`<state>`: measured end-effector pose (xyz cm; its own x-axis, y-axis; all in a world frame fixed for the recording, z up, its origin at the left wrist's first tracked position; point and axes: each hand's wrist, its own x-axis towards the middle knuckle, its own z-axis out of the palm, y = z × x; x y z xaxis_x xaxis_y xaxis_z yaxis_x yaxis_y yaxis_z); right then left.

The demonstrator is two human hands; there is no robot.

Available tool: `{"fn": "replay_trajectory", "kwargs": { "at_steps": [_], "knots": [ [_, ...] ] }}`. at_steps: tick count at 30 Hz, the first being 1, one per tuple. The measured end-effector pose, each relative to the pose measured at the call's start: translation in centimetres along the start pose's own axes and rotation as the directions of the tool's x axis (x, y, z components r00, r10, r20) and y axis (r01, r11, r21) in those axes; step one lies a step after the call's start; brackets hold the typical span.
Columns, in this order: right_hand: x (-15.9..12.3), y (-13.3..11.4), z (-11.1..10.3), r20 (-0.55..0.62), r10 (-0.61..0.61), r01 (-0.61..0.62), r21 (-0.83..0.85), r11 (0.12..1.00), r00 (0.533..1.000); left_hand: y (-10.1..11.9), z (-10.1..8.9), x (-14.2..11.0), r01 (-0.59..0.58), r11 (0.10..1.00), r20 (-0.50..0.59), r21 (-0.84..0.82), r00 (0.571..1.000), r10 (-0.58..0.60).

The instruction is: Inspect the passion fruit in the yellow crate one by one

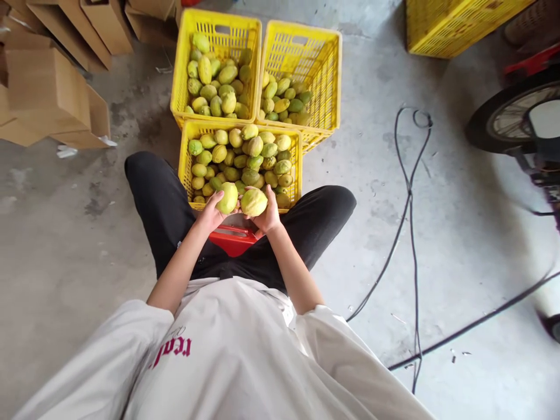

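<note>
My left hand (212,212) is closed around a smooth, yellow-green oval fruit (227,198). Another such fruit (254,202), paler and faintly ridged, rests in the closed fingers of my right hand (268,214). Both hands are close together over the front rim of a yellow plastic crate (298,169), thumbs on the near outer sides of the fruits. Many similar fruits (250,177), green to yellow, fill that crate. The exact kind of fruit cannot be told. Parts of the fingers are hidden beneath the two fruits.
Two more yellow crates stand behind, a left one (175,70) and a right one (324,64), both holding fruit. Cardboard boxes (52,87) lie at left. Black cable (410,192) loops over the concrete floor by a wheel (503,116). Something red (234,242) is between my legs.
</note>
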<state>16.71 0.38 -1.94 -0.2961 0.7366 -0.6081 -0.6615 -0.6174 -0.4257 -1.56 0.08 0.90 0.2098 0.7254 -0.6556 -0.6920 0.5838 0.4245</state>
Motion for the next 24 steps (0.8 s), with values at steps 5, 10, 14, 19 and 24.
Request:
{"fn": "replay_trajectory", "kwargs": {
  "at_steps": [5,10,14,19,24],
  "knots": [
    [-0.5,-0.4,-0.5,0.100,-0.044,0.043,0.015,0.999,0.994,0.5,0.3,0.0,-0.024,1.000,-0.038,0.009,0.999,0.025],
    [-0.4,-0.5,-0.1,0.106,-0.078,0.075,0.024,0.997,0.991,0.9,0.6,-0.5,-0.094,0.995,-0.100,-0.031,0.991,0.090],
    [-0.2,-0.8,0.3,0.048,-0.083,0.084,-0.023,0.996,0.995,0.9,1.1,-0.9,-0.062,0.998,-0.072,0.008,0.995,0.062],
    [-0.2,-0.9,0.4,0.023,-0.117,0.117,-0.044,0.992,0.993,0.5,1.3,-0.6,-0.097,0.995,-0.036,0.030,0.994,0.098],
    [0.2,-0.2,0.0,0.036,-0.208,0.210,-0.068,0.975,0.977,-0.1,0.7,0.4,-0.188,0.981,-0.108,0.055,0.975,0.193]
  ]
}}
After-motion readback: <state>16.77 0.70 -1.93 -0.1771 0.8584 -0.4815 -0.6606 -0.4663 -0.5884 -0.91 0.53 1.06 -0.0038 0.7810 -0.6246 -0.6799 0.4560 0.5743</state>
